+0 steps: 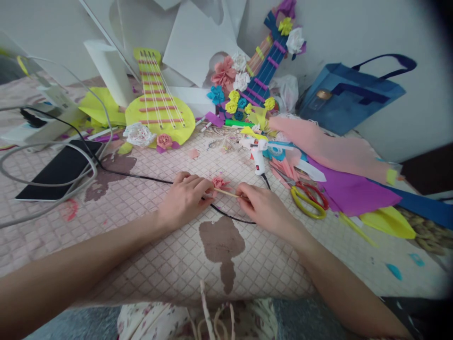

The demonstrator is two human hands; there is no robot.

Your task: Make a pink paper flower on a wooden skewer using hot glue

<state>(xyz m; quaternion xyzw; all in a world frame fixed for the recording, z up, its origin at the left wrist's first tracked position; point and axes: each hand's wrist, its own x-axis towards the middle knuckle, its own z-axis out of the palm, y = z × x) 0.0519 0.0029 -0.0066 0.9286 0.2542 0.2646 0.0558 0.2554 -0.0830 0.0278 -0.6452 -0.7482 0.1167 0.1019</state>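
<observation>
A thin pale stick (pixel 226 192) runs between my two hands over the middle of the quilted table. My left hand (pixel 187 196) has its fingers closed at the stick's left end, beside a small pink paper flower (pixel 220 182). At the right end, my right hand (pixel 256 203) pinches the stick between thumb and fingers. Whether the flower is joined to the stick cannot be made out. A black cable (pixel 230 216) passes under my hands. The white glue gun (pixel 259 160) stands just behind my right hand.
Yellow-handled scissors (pixel 308 202) lie right of my right hand, near pink and purple paper (pixel 350 186). Behind are a yellow paper guitar (pixel 159 106), a blue one (pixel 265 75) with flowers, and a blue bag (pixel 348 101). A black tablet (pixel 60 170) lies left.
</observation>
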